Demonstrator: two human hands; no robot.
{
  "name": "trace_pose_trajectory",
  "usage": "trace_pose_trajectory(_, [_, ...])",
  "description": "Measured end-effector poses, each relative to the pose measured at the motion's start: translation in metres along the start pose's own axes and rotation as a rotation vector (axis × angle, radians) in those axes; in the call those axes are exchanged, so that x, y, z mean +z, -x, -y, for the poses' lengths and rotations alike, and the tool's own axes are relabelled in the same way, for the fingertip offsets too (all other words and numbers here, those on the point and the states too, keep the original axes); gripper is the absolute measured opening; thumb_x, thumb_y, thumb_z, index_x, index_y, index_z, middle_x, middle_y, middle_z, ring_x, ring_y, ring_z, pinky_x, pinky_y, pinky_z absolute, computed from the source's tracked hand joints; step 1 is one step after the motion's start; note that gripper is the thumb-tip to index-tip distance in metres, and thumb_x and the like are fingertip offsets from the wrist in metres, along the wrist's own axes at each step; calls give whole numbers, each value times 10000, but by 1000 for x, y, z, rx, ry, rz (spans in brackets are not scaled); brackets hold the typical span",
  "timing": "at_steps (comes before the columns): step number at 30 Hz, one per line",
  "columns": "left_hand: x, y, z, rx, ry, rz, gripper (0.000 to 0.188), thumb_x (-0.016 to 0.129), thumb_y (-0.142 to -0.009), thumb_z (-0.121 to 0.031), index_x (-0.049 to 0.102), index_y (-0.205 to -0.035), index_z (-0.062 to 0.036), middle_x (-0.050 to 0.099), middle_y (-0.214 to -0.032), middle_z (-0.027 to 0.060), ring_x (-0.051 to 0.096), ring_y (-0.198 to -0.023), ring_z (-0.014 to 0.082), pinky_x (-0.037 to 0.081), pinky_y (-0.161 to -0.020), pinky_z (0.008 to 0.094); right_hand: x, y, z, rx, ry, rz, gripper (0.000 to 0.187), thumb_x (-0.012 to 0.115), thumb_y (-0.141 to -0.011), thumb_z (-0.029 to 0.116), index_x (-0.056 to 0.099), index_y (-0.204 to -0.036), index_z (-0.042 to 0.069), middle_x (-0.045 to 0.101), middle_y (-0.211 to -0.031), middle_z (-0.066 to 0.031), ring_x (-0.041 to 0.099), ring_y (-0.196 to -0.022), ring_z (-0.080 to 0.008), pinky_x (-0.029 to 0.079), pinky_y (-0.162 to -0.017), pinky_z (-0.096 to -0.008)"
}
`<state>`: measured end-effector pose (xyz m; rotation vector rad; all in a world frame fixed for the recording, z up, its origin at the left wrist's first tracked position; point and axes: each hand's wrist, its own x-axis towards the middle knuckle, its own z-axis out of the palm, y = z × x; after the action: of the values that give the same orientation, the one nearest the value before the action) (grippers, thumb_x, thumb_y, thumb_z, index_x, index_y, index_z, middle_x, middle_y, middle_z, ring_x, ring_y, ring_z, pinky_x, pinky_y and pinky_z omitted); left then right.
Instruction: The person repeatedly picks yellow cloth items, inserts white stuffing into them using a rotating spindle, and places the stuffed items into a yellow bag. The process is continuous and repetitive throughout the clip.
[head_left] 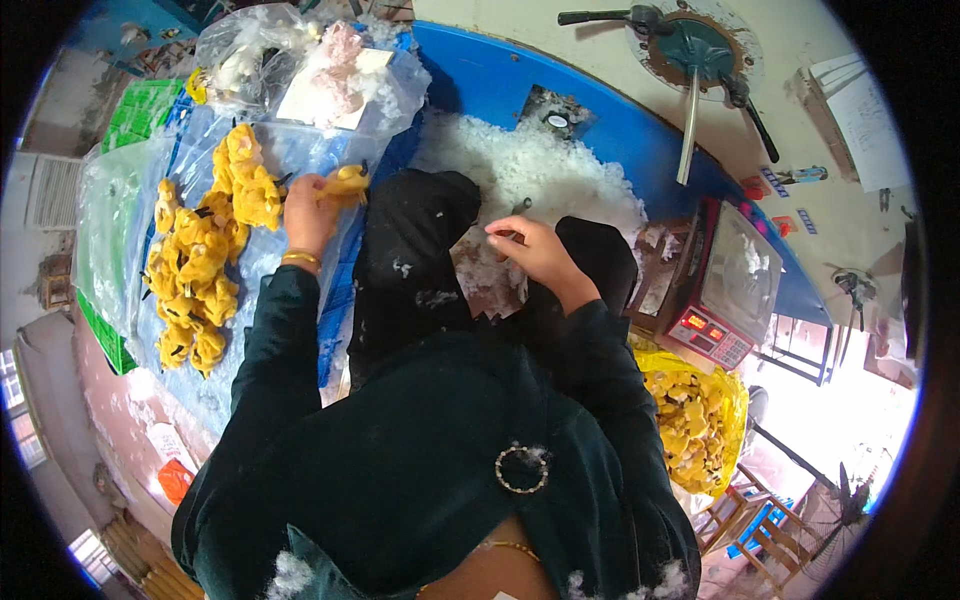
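My left hand (312, 212) is closed on a small yellow plush toy (347, 184) with dark tips, above a plastic-covered surface. Just left of it lies a heap of similar yellow plush toys (200, 265). Over my lap, between my knees, my right hand (540, 256) hovers with fingers loosely bent and slightly apart, and nothing shows in them. Near its fingertips a short metal nozzle (522, 205) stands out in front of a pile of white fluffy stuffing (530, 165).
A red digital scale (705, 335) stands at the right, above a yellow bag (690, 425) full of yellow plush pieces. Clear bags of fluff (250, 55) and a white board (340, 95) lie at the far left. A lever device (695, 50) is mounted on the far-right table.
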<state>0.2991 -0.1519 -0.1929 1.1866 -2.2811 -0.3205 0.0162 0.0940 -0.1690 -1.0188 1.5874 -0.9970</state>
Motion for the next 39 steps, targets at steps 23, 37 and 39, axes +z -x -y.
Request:
trace_pose_trajectory(23, [-11,-19,-242,-325,1423,1412,152,612,-891,-123,616,-1003,-21,640,-921,37,591,-817,105,470,-756,247,-79,76,87,-151,-194,164,188,690,-814,84,561,-943,42,544,-798,33,518,-748,-44,426,-667,-203])
trace_pose_trajectory(37, [23,-69,-328,783,901,1016,234,704,-754,-67,573,-947,-40,562,-1005,55,537,-967,202,421,-857,325,-143,110,77,-458,852,-651,125,707,-694,184,613,-727,108,549,-767,-44,607,-704,-259,478,-589,-362])
trace_pose_trajectory(39, [19,-81,-345,951,766,536,244,684,-750,-39,560,-960,-27,559,-1019,93,539,-954,274,430,-842,351,-151,113,88,-408,876,-839,135,701,-724,208,610,-704,110,551,-740,-41,596,-628,-247,471,-537,-346])
